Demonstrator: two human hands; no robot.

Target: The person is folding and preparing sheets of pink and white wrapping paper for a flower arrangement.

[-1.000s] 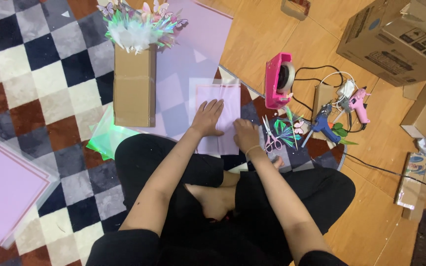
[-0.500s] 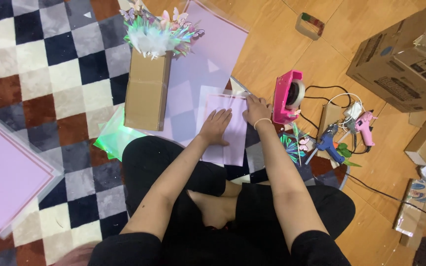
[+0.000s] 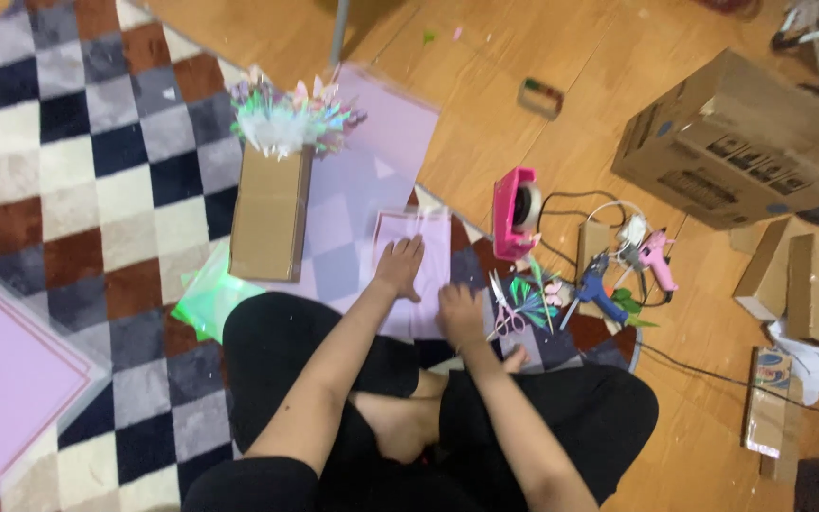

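Pale lilac rectangular paper sheet [image 3: 421, 270] flat on checkered rug; long edge running away from person; both hands pressing it.

Left hand [image 3: 400, 267] lies flat on the small lilac sheet [image 3: 426, 248], hiding the part beneath the palm. Right hand [image 3: 462, 316] covers the sheet's near right corner; whether its fingers pinch the paper cannot be told. Large pink sheet [image 3: 2, 379] cut off by left edge. Cardboard box [image 3: 737, 142] runs past right edge. Small pieces beside the scissors [image 3: 502, 308] too blurred to identify. Person's knees cut off at bottom edge.
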